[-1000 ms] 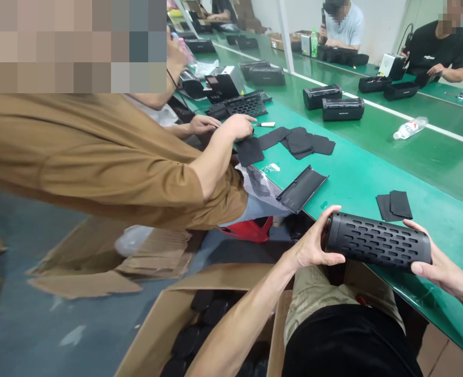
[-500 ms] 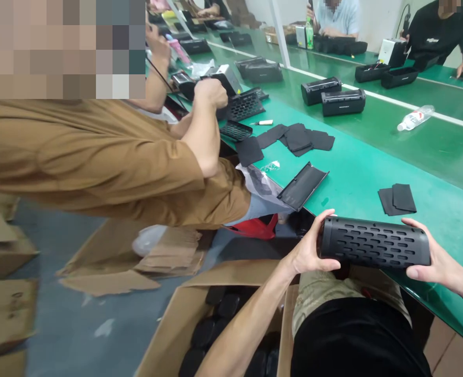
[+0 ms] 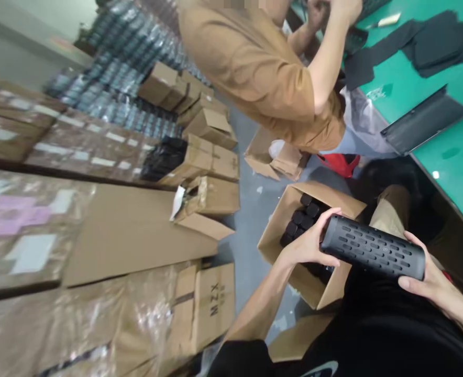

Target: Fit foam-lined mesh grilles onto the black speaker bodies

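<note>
A black speaker housing point(image 3: 375, 246) with rows of slots in its face lies level across my lap, held at both ends. My left hand point(image 3: 312, 243) grips its left end, thumb along the near side and fingers at the far side. Around the right end is my right hand point(image 3: 423, 269), its thumb pressed on the near edge. Just beyond my left hand, an open cardboard box point(image 3: 273, 235) on the floor holds several black pieces with rounded square ends point(image 3: 300, 222). My left forearm passes over the near side of that box.
A co-worker in a brown shirt point(image 3: 255, 68) stands at the green table point(image 3: 459, 173). A curved black panel point(image 3: 428, 123) overhangs the table edge; black sheets point(image 3: 436, 44) lie behind it. Stacked cartons point(image 3: 137, 225) line the left, with wrapped stacks behind.
The view has swung left, away from the table and toward the floor box and cartons. Both hands still hold the speaker housing, which has moved off the table edge toward the box.
</note>
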Motion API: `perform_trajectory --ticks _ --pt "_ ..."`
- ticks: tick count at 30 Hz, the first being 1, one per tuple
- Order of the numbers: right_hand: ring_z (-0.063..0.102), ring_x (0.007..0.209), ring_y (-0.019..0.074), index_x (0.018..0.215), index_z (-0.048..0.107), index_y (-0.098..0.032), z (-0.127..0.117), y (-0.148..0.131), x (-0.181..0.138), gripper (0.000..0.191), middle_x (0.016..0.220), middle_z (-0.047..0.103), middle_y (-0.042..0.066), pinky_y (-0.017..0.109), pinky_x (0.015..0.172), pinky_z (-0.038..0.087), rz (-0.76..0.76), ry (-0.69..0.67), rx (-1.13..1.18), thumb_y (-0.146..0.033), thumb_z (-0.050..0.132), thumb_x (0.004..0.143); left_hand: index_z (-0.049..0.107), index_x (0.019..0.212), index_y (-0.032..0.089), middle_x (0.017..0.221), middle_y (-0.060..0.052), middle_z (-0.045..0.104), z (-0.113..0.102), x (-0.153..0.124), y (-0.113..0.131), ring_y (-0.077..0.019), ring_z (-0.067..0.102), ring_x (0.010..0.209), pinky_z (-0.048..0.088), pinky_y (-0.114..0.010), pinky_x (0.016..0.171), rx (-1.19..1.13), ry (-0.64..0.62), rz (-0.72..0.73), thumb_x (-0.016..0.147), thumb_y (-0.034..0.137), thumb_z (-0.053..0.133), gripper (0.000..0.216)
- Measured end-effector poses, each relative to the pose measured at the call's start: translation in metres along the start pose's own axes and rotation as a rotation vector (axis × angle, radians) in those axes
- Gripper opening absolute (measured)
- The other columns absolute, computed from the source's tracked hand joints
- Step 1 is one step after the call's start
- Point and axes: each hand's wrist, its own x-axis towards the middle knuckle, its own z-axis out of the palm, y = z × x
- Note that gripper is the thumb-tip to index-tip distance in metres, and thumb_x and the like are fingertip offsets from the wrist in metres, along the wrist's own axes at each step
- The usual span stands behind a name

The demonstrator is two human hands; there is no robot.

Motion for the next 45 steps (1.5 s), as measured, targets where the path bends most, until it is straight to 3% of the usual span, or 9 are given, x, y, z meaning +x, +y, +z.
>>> perform_trajectory --ticks 6,11,22,26,30,40,45 --pt "0.051 0.152 0.0356 0.172 0.018 -0.034 -0.015 0.034 0.044 0.122 0.166 0.046 0.016 0.057 0.132 0.029 0.06 -0.17 0.027 -0.059 0.094 0.08 0.034 0.163 0.027 0.16 -0.019 0.044 0.012 -0.008 -0.038 -0.0404 0.049 0.148 0.038 -0.056 0.127 -0.037 0.048 -0.078 0.064 0.047 0.101 0.121" --pt "0.056 0.146 0.0363 0.168 0.027 -0.035 -0.019 0.034 0.048 0.117 0.162 0.051 0.015 0.056 0.13 0.036 0.073 -0.148 0.034 -0.058 0.096 0.076 0.028 0.165 0.026 0.155 -0.019 0.049 0.02 -0.006 -0.054 -0.0389 0.054 0.144 0.041 -0.056 0.125 -0.126 0.024 -0.084 0.069 0.047 0.1 0.122" --pt "0.058 0.142 0.0393 0.164 0.028 -0.037 -0.024 0.045 0.051 0.119 0.155 0.055 0.014 0.058 0.127 0.037 0.05 -0.142 0.054 -0.064 0.096 0.071 0.017 0.172 0.029 0.162 -0.02 0.045 0.021 0.003 -0.074 -0.0426 0.052 0.148 0.042 -0.06 0.125 -0.137 -0.045 -0.007 0.069 0.06 0.099 0.136" --pt "0.057 0.14 0.0397 0.164 0.03 -0.039 -0.027 0.052 0.051 0.119 0.155 0.053 0.013 0.061 0.127 0.035 0.038 -0.117 0.032 -0.065 0.097 0.07 0.022 0.17 0.027 0.161 -0.019 0.047 0.026 0.005 -0.085 -0.043 0.053 0.146 0.044 -0.059 0.123 -0.254 -0.028 0.005 0.077 0.075 0.087 0.124" --pt "0.057 0.142 0.0393 0.166 0.03 -0.036 -0.03 0.056 0.052 0.121 0.153 0.056 0.014 0.06 0.127 0.036 0.027 -0.108 0.029 -0.062 0.099 0.07 0.025 0.168 0.027 0.155 -0.016 0.051 0.033 0.006 -0.096 -0.0395 0.056 0.14 0.044 -0.058 0.121 -0.229 0.039 0.004 0.085 0.069 0.082 0.108" --pt "0.059 0.142 0.0392 0.17 0.026 -0.033 -0.029 0.056 0.055 0.131 0.153 0.058 0.015 0.061 0.129 0.033 0.067 -0.124 0.113 -0.056 0.102 0.066 0.035 0.16 0.027 0.149 -0.014 0.054 0.041 0.006 -0.101 -0.0376 0.056 0.136 0.044 -0.056 0.119 -0.29 0.126 -0.019 0.08 0.065 0.087 0.103" --pt "0.06 0.141 0.0382 0.165 0.032 -0.033 -0.023 0.046 0.055 0.127 0.153 0.059 0.014 0.054 0.127 0.04 0.134 -0.103 0.242 -0.054 0.103 0.063 0.036 0.158 0.027 0.15 -0.014 0.054 0.042 0.007 -0.092 -0.0379 0.055 0.14 0.043 -0.057 0.121 -0.291 0.126 -0.018 0.081 0.063 0.087 0.099"
